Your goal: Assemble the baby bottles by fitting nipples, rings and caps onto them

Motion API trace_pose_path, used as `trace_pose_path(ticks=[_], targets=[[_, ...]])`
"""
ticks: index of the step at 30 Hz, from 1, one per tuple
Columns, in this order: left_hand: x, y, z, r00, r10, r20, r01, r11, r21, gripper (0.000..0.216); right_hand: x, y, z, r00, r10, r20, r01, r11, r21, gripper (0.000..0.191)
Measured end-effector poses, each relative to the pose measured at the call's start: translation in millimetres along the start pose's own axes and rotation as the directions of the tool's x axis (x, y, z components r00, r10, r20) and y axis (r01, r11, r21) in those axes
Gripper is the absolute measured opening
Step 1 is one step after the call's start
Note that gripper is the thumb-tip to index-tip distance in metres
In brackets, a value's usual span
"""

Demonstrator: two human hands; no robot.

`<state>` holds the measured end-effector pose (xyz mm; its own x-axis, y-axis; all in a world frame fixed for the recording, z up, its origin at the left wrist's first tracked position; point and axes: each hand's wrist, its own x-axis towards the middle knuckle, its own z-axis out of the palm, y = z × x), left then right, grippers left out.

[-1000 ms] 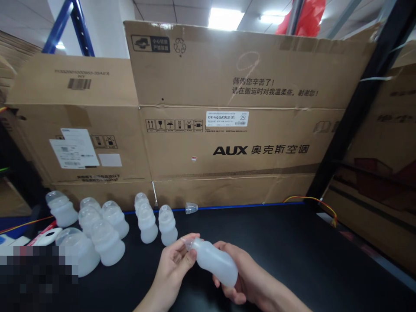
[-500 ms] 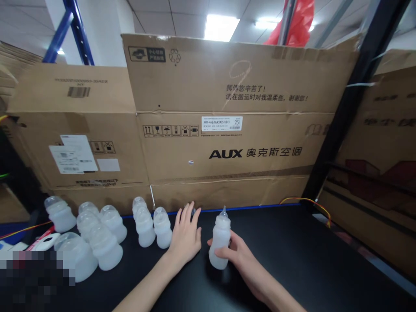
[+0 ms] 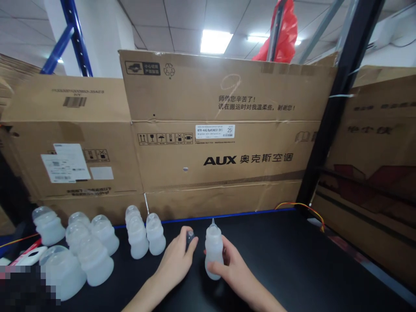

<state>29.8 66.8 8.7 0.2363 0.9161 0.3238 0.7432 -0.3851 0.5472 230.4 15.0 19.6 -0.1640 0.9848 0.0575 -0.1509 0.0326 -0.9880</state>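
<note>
- Bottle (image 3: 213, 247): in front of the carton (image 3: 175, 167), below its AUX print; long axis close to vertical, nozzle (image 3: 213, 223) pointing up at the ceiling and uncovered; whether its base touches the table (image 3: 269, 260) I cannot tell
- Cap (image 3: 190, 236): one, clear, in front of the carton and to the left of its AUX print; partly hidden by fingers, so which way it points I cannot tell
- Other bottles (image 3: 94, 262): nine, all capped, bunched in front of the carton's left part, caps upward
- Right hand (image 3: 232, 264): curled around the lower half of the one bottle, thumb across its front, a fingertip showing at its far side
- Left hand (image 3: 177, 255): before the carton, thumb and forefinger pinching the one cap, parted by only its width; remaining fingers mostly hidden
</note>
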Motion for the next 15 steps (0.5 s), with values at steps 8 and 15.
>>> trace_pose_path(ticks=[8, 15], targets=[[-42, -9, -16, 0.998, -0.022, 0.067, 0.040, 0.959, -0.281, 0.030, -12, -1, 9, 0.984, -0.084, 0.158, 0.106, 0.985, -0.137, 0.051], [-51, 8, -25, 0.938, -0.263, -0.227, 0.032, 0.717, -0.697, 0.046, -15, -7, 7, 0.976, -0.128, 0.176, 0.198, 0.860, -0.471, 0.047]])
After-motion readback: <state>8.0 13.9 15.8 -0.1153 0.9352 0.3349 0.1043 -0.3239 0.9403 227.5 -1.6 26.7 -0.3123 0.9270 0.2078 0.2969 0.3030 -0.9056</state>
